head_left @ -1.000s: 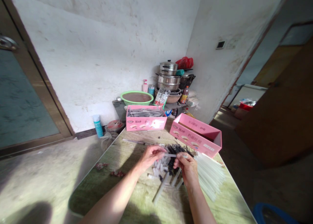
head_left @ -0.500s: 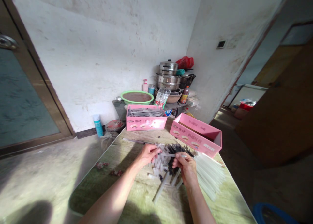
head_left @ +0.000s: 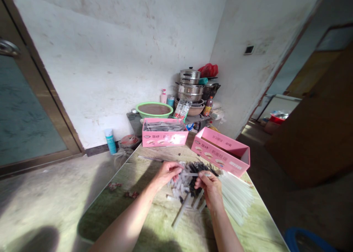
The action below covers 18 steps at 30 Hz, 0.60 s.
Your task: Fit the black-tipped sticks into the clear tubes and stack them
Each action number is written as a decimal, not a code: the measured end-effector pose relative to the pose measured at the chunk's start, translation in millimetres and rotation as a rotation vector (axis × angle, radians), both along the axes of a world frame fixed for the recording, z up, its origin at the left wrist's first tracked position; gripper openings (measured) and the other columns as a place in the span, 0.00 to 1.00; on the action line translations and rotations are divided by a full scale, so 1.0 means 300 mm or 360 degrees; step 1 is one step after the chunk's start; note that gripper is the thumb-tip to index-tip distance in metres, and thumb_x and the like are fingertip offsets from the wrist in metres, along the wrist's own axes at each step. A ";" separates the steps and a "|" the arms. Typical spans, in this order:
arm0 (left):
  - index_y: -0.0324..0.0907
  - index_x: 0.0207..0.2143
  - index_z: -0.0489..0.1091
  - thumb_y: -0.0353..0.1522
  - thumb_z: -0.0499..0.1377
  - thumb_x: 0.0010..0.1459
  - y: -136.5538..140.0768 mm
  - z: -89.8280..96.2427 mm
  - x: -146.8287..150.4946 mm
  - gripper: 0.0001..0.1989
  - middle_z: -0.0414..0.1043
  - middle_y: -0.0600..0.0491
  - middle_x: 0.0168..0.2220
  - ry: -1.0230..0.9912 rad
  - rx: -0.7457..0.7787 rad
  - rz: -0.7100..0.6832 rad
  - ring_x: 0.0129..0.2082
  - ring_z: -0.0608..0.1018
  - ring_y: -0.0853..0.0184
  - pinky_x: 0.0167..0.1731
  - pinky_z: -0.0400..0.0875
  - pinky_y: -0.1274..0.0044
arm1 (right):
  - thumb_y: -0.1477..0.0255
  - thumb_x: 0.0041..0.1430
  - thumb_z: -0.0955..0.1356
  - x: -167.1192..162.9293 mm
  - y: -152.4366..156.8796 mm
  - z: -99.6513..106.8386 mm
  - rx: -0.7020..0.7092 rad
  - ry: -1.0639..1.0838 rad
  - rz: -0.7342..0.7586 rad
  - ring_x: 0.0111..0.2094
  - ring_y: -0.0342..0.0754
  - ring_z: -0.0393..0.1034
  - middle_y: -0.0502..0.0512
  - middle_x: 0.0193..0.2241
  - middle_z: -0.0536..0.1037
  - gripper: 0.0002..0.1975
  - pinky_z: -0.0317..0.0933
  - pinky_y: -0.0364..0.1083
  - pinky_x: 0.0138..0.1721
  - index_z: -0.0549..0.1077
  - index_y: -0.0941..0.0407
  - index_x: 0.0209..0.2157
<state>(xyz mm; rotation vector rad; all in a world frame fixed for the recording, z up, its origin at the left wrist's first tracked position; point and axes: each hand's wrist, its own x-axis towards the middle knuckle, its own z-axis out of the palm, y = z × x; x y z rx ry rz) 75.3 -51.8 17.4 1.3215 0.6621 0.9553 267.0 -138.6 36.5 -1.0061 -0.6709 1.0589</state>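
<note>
Between the hands (head_left: pixel 167 173) (head_left: pixel 210 186) lies a pale tube (head_left: pixel 191 174) (the right pinches it).

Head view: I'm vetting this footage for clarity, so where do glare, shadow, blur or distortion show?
Head view: glare whitens part of the left pink box; head view: shadow darkens the left of the tabletop; head view: the pale tube in the right hand looks soft; head view: wide-angle stretch seems to tilt the glazed door.

The left hand (head_left: pixel 168 172) and right hand (head_left: pixel 210 184) are bare; the 2 forearms (head_left: pixel 132 215) are bare too, broad below and narrowing toward the wrists (head_left: pixel 216 205).
</note>
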 end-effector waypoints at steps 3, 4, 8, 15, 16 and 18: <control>0.37 0.37 0.81 0.46 0.73 0.49 0.001 -0.011 0.004 0.22 0.72 0.54 0.21 -0.0007 0.0003 -0.0063 0.18 0.71 0.71 0.19 0.66 0.80 | 0.62 0.38 0.83 -0.002 0.000 0.002 -0.0001 0.0007 0.0001 0.17 0.44 0.69 0.50 0.17 0.76 0.18 0.69 0.43 0.19 0.78 0.57 0.25; 0.37 0.37 0.81 0.45 0.74 0.48 0.001 -0.014 0.006 0.22 0.73 0.54 0.22 -0.0028 -0.0003 -0.0072 0.18 0.71 0.71 0.19 0.66 0.80 | 0.62 0.38 0.83 -0.002 -0.001 0.002 0.0000 0.0012 0.0002 0.17 0.44 0.69 0.50 0.17 0.76 0.19 0.69 0.43 0.19 0.78 0.57 0.25; 0.35 0.37 0.81 0.43 0.75 0.45 -0.005 -0.019 0.015 0.22 0.76 0.51 0.26 -0.0059 -0.0012 -0.0092 0.19 0.73 0.71 0.21 0.67 0.80 | 0.61 0.39 0.83 0.000 0.001 -0.004 -0.0003 0.0032 0.0007 0.18 0.44 0.70 0.50 0.18 0.77 0.19 0.70 0.43 0.20 0.78 0.58 0.27; 0.34 0.38 0.80 0.43 0.74 0.46 -0.021 -0.012 0.022 0.23 0.73 0.53 0.23 0.0032 0.0017 -0.0184 0.17 0.69 0.71 0.19 0.63 0.79 | 0.59 0.40 0.83 0.008 0.007 -0.023 0.0007 0.0031 -0.0007 0.18 0.44 0.70 0.50 0.18 0.77 0.20 0.69 0.43 0.20 0.77 0.57 0.27; 0.34 0.38 0.80 0.43 0.73 0.48 -0.022 -0.006 0.021 0.22 0.73 0.52 0.23 0.0072 0.0059 -0.0154 0.17 0.69 0.71 0.19 0.62 0.79 | 0.59 0.41 0.83 0.009 0.007 -0.024 0.0007 0.0028 -0.0005 0.18 0.44 0.69 0.50 0.18 0.77 0.20 0.69 0.43 0.20 0.77 0.57 0.27; 0.36 0.37 0.81 0.41 0.69 0.54 -0.023 0.009 0.017 0.16 0.74 0.52 0.24 0.0189 0.0235 0.0033 0.20 0.70 0.70 0.22 0.63 0.78 | 0.58 0.41 0.82 0.012 0.006 -0.025 0.0002 0.0015 -0.0001 0.17 0.44 0.69 0.50 0.18 0.76 0.21 0.68 0.43 0.20 0.76 0.57 0.25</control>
